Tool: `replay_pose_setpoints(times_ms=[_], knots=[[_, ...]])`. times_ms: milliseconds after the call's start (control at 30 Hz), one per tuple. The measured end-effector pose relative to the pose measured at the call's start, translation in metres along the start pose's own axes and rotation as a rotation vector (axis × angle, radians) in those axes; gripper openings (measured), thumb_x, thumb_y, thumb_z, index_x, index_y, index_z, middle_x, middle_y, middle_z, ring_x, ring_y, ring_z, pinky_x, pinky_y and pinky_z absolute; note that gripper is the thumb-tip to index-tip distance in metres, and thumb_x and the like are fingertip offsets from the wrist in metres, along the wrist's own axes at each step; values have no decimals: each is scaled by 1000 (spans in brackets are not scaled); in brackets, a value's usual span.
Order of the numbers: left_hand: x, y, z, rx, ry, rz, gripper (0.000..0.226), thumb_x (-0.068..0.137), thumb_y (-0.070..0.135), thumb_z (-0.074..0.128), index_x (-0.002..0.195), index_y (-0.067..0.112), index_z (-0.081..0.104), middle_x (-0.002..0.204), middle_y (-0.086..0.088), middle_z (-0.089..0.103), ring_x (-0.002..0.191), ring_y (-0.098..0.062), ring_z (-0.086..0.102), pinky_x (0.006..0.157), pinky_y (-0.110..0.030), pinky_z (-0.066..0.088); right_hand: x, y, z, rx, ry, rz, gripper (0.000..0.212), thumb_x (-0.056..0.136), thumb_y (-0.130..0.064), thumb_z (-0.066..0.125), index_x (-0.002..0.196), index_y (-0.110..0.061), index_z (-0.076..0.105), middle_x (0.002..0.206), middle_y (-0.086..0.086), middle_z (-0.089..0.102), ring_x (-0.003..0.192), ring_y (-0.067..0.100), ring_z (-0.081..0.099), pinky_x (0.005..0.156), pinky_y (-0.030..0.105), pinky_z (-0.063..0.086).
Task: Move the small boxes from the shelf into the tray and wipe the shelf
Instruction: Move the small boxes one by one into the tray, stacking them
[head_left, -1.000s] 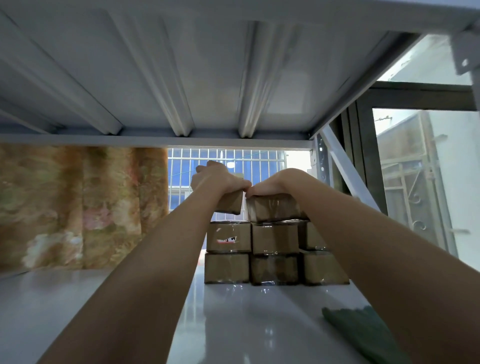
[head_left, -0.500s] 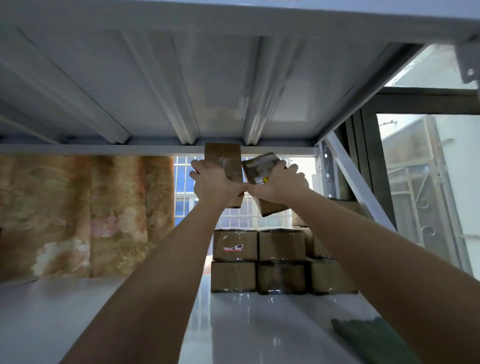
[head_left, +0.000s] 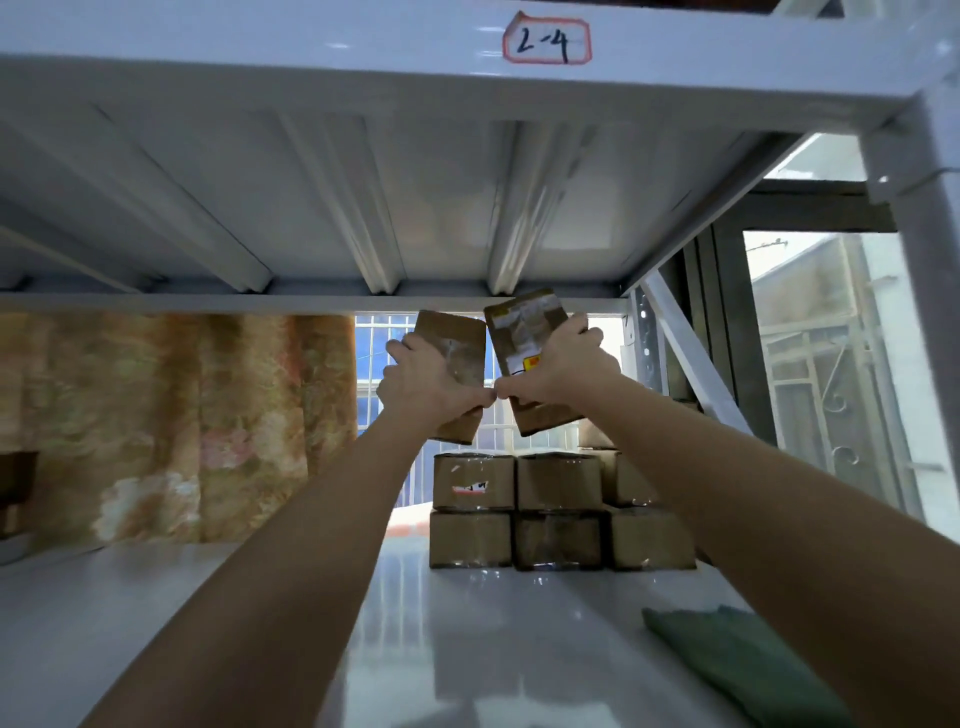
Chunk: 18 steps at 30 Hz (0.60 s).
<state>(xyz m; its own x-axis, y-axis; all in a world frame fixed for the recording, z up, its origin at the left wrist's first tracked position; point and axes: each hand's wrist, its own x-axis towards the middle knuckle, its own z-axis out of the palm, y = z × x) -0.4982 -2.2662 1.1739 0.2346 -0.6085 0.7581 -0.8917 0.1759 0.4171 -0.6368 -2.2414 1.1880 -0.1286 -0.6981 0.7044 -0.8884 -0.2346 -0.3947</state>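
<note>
Both hands up at 12 o'clock: left hand (head_left: 426, 382) gripping one small box (head_left: 460, 353), right hand (head_left: 563, 371) gripping another box (head_left: 524, 325). Rest of the stacked boxes (head_left: 556, 512) sitting on the shelf (head_left: 467, 649), green cloth (head_left: 727, 670) at 4 o'clock.

2 boxes (head_left: 457, 358) held, 6 stacked (head_left: 558, 480); 1 cloth (head_left: 737, 660).

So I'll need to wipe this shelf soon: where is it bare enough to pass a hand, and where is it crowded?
The shelf is bare across its left and middle, from the front edge back to the curtain side. There is another bare strip between the stacked boxes and the green cloth. The back right is crowded with boxes, and the cloth covers the front right corner.
</note>
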Motion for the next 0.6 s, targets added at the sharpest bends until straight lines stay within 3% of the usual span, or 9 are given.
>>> replay_pose_setpoints(times_ms=[100, 233, 467, 600], knots=[[-1, -4, -19, -9, 4, 7, 122, 64, 63, 75, 142, -8, 14, 143, -19, 31, 124, -34, 47, 91, -39, 44, -6, -13, -12, -15, -19, -15, 126, 65, -56, 78, 147, 2, 1, 141, 20, 35, 126, 36, 44, 98, 45, 42], [-13, -13, -44, -31, -32, -31, 122, 71, 63, 69, 147, -6, 2, 152, -20, 22, 133, -33, 39, 98, -38, 42, -28, -27, -13, -16, -42, -7, 131, 64, -67, 70, 149, 2, -2, 150, 20, 25, 134, 37, 37, 102, 45, 39], [-62, -41, -94, 90, -63, -135, 114, 65, 67, 69, 145, 0, 22, 142, -19, 36, 127, -32, 43, 96, -39, 43, -78, -41, -22, 76, -133, -24, 117, 71, -61, 69, 149, 1, 9, 147, 18, 33, 133, 33, 39, 101, 40, 38], [-90, -55, -119, 139, -81, -150, 128, 34, 86, 54, 133, 6, 45, 129, -15, 53, 112, -30, 56, 87, -42, 52, -111, -53, -35, 118, -175, -70, 117, 71, -62, 68, 149, 1, 7, 147, 19, 31, 134, 33, 36, 103, 41, 37]])
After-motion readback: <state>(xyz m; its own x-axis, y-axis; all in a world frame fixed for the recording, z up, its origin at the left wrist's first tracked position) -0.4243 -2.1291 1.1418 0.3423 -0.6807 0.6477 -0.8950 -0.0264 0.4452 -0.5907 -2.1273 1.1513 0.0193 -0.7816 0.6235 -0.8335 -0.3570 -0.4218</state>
